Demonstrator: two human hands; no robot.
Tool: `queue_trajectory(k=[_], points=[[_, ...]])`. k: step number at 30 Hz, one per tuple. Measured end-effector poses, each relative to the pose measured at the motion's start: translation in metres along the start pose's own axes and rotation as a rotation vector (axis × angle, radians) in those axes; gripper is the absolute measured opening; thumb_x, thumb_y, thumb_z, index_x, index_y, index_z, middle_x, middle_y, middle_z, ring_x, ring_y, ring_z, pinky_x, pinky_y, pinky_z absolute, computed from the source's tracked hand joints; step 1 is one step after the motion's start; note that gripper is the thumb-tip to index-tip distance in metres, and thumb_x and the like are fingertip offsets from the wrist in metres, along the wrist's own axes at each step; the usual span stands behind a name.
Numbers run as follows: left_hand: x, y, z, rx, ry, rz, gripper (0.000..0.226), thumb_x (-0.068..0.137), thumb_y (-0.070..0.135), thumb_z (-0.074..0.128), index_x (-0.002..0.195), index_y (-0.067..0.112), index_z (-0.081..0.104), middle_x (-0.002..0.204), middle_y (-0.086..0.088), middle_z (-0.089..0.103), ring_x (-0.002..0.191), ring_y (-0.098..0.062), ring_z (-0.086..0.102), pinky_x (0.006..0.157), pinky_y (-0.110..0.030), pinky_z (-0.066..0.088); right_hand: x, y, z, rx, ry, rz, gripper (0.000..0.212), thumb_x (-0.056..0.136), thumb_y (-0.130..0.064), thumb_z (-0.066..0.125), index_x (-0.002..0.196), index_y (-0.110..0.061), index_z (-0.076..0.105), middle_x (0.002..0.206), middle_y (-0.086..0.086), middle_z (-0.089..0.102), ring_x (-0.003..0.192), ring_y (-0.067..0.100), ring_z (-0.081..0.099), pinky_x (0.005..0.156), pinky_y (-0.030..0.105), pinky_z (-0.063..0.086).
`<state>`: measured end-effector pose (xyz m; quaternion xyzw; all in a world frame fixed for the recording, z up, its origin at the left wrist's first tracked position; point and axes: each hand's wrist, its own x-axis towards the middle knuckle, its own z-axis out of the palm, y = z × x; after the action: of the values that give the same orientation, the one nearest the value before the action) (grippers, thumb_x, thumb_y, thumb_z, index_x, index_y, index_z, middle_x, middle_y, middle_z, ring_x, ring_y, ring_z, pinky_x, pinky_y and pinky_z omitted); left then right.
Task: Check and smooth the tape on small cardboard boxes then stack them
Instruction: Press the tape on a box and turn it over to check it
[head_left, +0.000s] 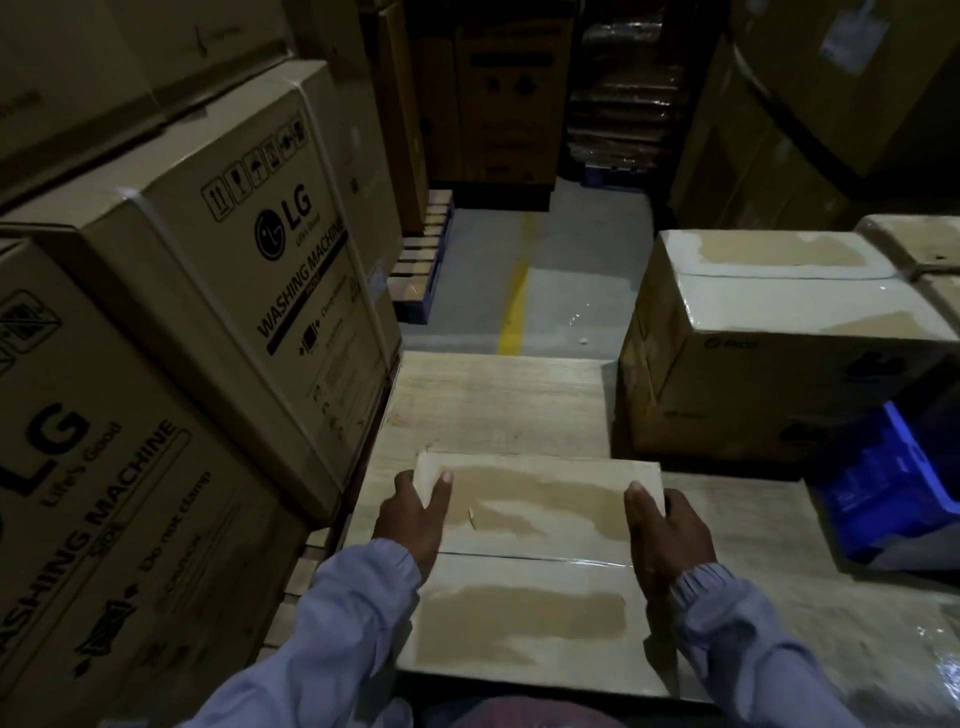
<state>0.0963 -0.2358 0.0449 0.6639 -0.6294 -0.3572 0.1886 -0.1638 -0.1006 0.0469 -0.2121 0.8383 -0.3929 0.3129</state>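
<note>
A small taped cardboard box (535, 566) lies in front of me on a wooden surface (493, 400), a clear tape seam running across its top. My left hand (415, 519) grips its far left corner, thumb on top and fingers down the side. My right hand (665, 535) grips the far right corner the same way. Two more taped boxes (779, 332) stand stacked at the right, one on the other.
Large washing machine cartons (218, 260) are piled close on the left. A blue crate (893, 483) sits at the right beside the stacked boxes. Ahead runs a concrete aisle (545, 280) with a yellow line, and tall cartons stand behind it.
</note>
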Motion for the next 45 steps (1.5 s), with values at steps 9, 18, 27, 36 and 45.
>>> queue_trajectory(k=[9,18,27,36,45], points=[[0.014,0.019,-0.037,-0.326,-0.107,-0.036,0.101,0.057,0.101,0.013,0.094,0.026,0.069,0.093,-0.006,0.072,0.091,-0.029,0.067,0.092,-0.048,0.05,-0.012,-0.027,-0.023,0.127,0.058,-0.062,0.036,0.094,-0.048,0.051,0.112,-0.016,0.053,0.106,0.009,0.058,0.096,0.028,0.056,0.082,0.041,0.047],[-0.021,-0.007,-0.037,-0.338,-0.096,0.019,0.044,0.076,0.07,0.055,0.094,0.031,0.064,0.088,0.002,0.073,0.084,-0.019,0.071,0.079,-0.045,0.058,-0.035,-0.004,-0.035,0.141,0.034,-0.14,0.05,0.064,-0.027,0.056,0.111,-0.012,0.05,0.103,0.003,0.058,0.091,0.021,0.058,0.067,0.031,0.045],[-0.036,-0.022,-0.021,-0.078,-0.024,0.085,0.042,0.088,0.048,0.061,0.121,0.022,0.055,0.093,0.003,0.071,0.078,-0.011,0.066,0.066,-0.028,0.055,-0.046,0.008,-0.032,0.055,0.015,-0.168,0.048,0.072,-0.021,0.066,0.115,-0.014,0.047,0.108,0.004,0.057,0.094,0.02,0.056,0.065,0.022,0.043],[-0.029,0.007,-0.015,0.426,-0.017,0.511,0.074,0.087,0.035,0.033,0.154,0.017,0.008,0.162,-0.003,-0.009,0.149,-0.022,-0.005,0.119,-0.035,0.001,-0.035,-0.012,-0.018,-0.646,0.079,-0.512,0.065,0.081,-0.043,0.053,0.136,-0.008,0.046,0.14,0.016,0.048,0.128,0.031,0.045,0.106,0.048,0.039],[-0.023,0.018,0.005,0.63,-0.09,0.664,0.078,0.089,0.058,0.014,0.155,0.017,0.011,0.162,0.001,0.001,0.15,-0.019,0.002,0.117,-0.033,-0.005,-0.043,-0.03,0.027,-0.919,-0.118,-0.795,0.064,0.094,-0.053,0.026,0.147,-0.02,0.038,0.155,0.005,0.032,0.144,0.023,0.028,0.114,0.041,0.021]])
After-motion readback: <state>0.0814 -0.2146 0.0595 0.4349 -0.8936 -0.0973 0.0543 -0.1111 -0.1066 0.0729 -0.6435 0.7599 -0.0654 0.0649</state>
